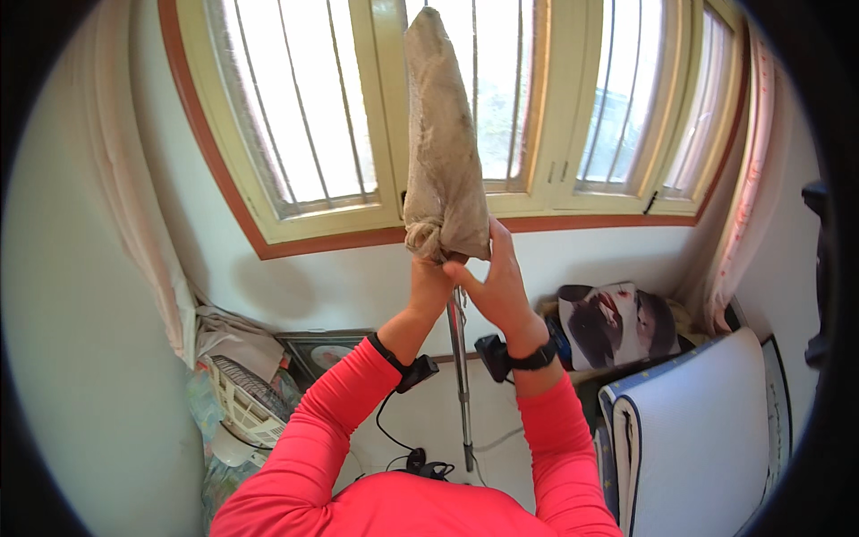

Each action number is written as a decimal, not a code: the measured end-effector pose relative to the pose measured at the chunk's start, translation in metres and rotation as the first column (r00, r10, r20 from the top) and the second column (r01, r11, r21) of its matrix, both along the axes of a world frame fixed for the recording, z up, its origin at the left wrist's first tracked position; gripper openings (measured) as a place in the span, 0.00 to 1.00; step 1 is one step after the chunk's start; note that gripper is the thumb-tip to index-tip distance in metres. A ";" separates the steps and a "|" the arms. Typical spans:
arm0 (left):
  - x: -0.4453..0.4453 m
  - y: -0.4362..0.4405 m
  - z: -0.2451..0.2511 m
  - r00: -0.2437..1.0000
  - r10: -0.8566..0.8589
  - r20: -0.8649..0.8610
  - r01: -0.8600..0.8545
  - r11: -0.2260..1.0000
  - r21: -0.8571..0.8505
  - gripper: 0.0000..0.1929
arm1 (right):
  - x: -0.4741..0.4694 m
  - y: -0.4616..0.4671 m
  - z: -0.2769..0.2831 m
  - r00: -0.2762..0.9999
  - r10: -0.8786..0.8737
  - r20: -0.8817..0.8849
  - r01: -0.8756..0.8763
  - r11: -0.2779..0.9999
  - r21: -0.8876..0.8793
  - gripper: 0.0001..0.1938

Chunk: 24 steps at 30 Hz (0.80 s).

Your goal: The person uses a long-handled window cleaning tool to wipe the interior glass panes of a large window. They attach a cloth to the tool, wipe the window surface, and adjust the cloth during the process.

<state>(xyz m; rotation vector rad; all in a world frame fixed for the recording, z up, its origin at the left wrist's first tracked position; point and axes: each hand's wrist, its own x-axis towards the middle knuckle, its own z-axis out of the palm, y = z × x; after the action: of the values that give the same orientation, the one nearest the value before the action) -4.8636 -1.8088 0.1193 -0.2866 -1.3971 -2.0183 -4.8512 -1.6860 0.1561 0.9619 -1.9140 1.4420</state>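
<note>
A mop-like tool is held upright in front of the window. A worn beige cloth (443,127) covers its long head and is knotted at the lower left. Its metal pole (459,349) runs down towards the floor. My left hand (433,270) grips the tool just under the knot, with its fingers mostly hidden by the cloth. At the cloth's lower right corner is my right hand (498,285), its fingers along the edge and partly behind it. Its thumb reaches across towards the knot's loose end.
A barred window (302,101) fills the wall ahead, with curtains at both sides. An electric fan (248,403) and a framed picture (322,349) stand at left. To the right are a folded mattress (698,429) and a printed bag (617,325). Black cables (423,463) lie on the floor.
</note>
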 end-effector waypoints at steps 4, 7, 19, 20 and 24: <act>0.009 0.023 -0.024 0.984 -0.177 0.028 0.178 0.983 -0.048 0.20 | -0.005 0.027 -0.006 0.964 -0.083 0.254 0.065 0.995 0.080 0.23; 0.012 0.033 -0.042 0.977 -0.185 0.104 0.192 0.979 -0.064 0.22 | -0.007 0.047 -0.039 0.957 -0.146 0.249 0.136 0.989 0.057 0.19; 0.029 0.031 -0.095 0.646 -0.618 0.447 0.490 0.786 0.378 0.08 | 0.014 0.090 -0.152 0.873 -0.135 0.469 0.148 0.989 0.011 0.20; 0.030 0.029 -0.095 0.625 -0.637 0.450 0.506 0.770 0.389 0.09 | 0.014 0.093 -0.156 0.881 -0.142 0.452 0.139 0.989 0.040 0.19; 0.031 0.016 -0.095 0.545 -0.722 0.425 0.543 0.691 0.478 0.10 | 0.011 0.104 -0.166 0.936 -0.133 0.326 0.123 0.991 0.051 0.14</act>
<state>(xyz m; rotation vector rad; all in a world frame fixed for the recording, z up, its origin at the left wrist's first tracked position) -4.8326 -1.7925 0.0239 -0.0171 -1.4247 -3.1211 -4.8404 -1.5816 -0.0095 0.6218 -2.1959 1.5784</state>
